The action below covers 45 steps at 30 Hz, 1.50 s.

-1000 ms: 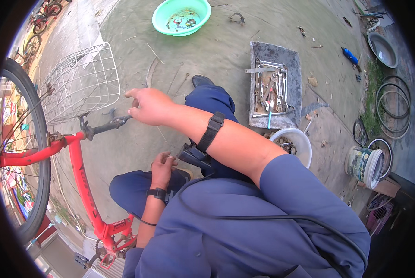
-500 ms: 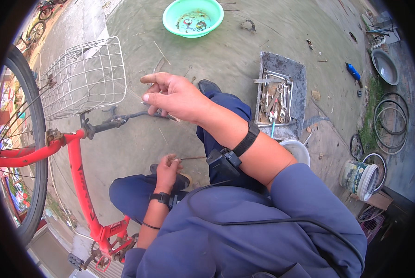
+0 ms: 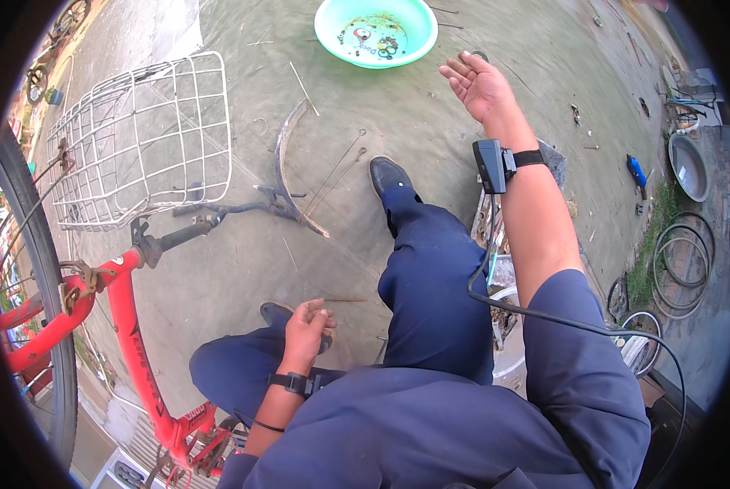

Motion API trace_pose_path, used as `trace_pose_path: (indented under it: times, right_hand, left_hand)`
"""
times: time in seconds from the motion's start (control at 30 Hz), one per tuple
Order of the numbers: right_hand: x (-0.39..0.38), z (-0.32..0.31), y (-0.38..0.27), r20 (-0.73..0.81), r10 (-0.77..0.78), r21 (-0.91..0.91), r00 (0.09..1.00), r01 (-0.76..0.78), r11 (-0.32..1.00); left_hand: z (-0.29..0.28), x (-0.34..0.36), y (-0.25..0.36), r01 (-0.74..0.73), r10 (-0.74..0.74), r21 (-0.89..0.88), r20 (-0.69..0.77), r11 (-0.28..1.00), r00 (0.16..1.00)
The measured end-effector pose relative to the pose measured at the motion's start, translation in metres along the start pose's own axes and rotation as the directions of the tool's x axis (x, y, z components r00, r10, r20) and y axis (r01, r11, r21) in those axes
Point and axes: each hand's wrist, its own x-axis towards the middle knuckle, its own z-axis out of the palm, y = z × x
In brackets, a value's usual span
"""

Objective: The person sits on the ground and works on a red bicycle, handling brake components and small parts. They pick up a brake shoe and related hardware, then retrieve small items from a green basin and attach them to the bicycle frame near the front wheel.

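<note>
My right hand (image 3: 481, 88) is stretched far forward and right, fingers spread and palm partly up, with nothing in it. It is nearest to the green basin (image 3: 377, 54), whose bottom is dirty and printed, and does not touch it. My left hand (image 3: 306, 332) hovers low over my left knee, its fingers loosely bent and apart, with no held thing visible. To its left stands a red bicycle frame (image 3: 129, 322) with a handlebar stem (image 3: 187, 235). Beyond the frame is a white wire basket (image 3: 149, 147). My right forearm mostly covers the tool tray (image 3: 554, 163).
A curved metal strip (image 3: 282, 155) and thin rods (image 3: 332, 181) lie on the concrete ahead. The bicycle wheel (image 3: 35, 269) stands at far left. At right are a blue-handled tool (image 3: 636, 173), a grey metal basin (image 3: 689, 167), tyres (image 3: 684, 265) and a white bucket (image 3: 507, 359).
My right hand has swung from near the wire basket forward and right, its fingers spreading wider. My left hand has shifted slightly right and down. The view has moved, and my forearm now covers the tray.
</note>
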Motion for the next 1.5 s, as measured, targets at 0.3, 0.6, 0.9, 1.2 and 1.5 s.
trace_pose_path:
  times: [0.3, 0.6, 0.9, 1.2, 1.5]
  right_hand:
    - [0.086, -0.002, 0.088, -0.019, 0.223, -0.030, 0.975, -0.223, 0.974]
    - [0.140, 0.019, 0.133, 0.049, 0.271, 0.075, 0.961, -0.274, 0.959]
    - [0.171, 0.042, 0.142, 0.022, 0.260, 0.170, 0.965, -0.259, 0.951]
    - [0.192, 0.050, 0.141, -0.022, 0.241, 0.246, 0.970, -0.228, 0.942]
    - [0.180, 0.009, 0.136, -0.143, 0.249, 0.254, 0.958, -0.208, 0.945]
  left_hand:
    - [-0.007, 0.026, 0.015, 0.117, -0.118, -0.068, -0.008, 0.991, 0.993]
    - [-0.014, 0.051, 0.029, 0.182, -0.184, -0.093, -0.012, 0.979, 0.983]
    - [-0.019, 0.066, 0.041, 0.225, -0.230, -0.124, -0.023, 0.966, 0.973]
    - [-0.021, 0.073, 0.047, 0.240, -0.246, -0.131, -0.033, 0.962, 0.969]
    - [-0.019, 0.074, 0.047, 0.236, -0.239, -0.104, -0.020, 0.966, 0.971]
